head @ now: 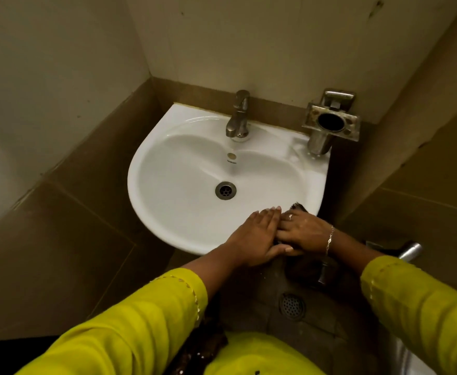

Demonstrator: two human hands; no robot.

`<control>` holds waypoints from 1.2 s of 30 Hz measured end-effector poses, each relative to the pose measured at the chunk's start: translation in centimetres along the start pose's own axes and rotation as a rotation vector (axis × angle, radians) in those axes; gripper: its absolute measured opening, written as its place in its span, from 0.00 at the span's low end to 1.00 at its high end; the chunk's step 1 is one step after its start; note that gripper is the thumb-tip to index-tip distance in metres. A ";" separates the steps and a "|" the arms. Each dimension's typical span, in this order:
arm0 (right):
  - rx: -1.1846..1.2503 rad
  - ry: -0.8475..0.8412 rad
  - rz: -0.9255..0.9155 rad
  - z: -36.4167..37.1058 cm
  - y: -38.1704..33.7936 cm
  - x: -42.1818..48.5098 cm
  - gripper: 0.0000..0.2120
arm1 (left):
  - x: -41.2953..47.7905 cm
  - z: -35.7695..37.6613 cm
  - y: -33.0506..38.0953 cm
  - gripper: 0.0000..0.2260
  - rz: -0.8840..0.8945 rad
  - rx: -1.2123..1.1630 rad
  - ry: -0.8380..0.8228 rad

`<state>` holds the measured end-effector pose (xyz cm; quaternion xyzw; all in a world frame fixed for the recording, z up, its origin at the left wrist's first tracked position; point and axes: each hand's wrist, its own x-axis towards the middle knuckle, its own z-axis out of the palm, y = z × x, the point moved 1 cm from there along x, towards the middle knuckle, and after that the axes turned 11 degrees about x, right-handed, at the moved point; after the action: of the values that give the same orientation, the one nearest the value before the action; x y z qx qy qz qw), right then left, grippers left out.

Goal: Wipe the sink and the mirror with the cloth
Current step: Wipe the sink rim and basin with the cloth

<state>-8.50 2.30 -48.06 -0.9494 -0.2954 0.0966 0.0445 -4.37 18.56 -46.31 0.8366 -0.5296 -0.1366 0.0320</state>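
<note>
A white wall-mounted sink (167, 169) fills the middle of the view, with a drain (225, 190) at its bottom. Both hands are at its front right rim. My right hand (304, 232) grips a dark brown cloth (299, 207) against the rim; part of the cloth peeks out beyond the fingers and more of it hangs below the hand. Beside it, my left hand (259, 234) lies on the rim with straight fingers, and its thumb touches the right hand's fingers. No mirror is in view.
A metal tap (238, 116) stands at the back of the sink. A metal holder (330, 121) is fixed to the wall at the back right. Tiled walls close in on the left and right. A floor drain (291, 306) lies below.
</note>
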 end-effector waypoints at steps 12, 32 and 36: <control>0.379 0.655 0.990 0.3 -6.3 0.6 0.22 | 2.6 -1.2 -2.6 0.44 0.066 0.048 0.154; 0.345 0.334 1.234 -0.9 6.4 2.8 0.35 | 7.4 -1.9 -7.2 0.47 0.001 0.103 0.134; 0.302 0.323 1.246 -1.6 8.4 3.7 0.33 | 8.0 -1.7 -8.4 0.47 -0.009 0.109 0.116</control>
<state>-0.54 -2.48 -48.24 -0.9285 0.3366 0.0013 0.1568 6.69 14.92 -47.91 0.8459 -0.5299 -0.0591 0.0166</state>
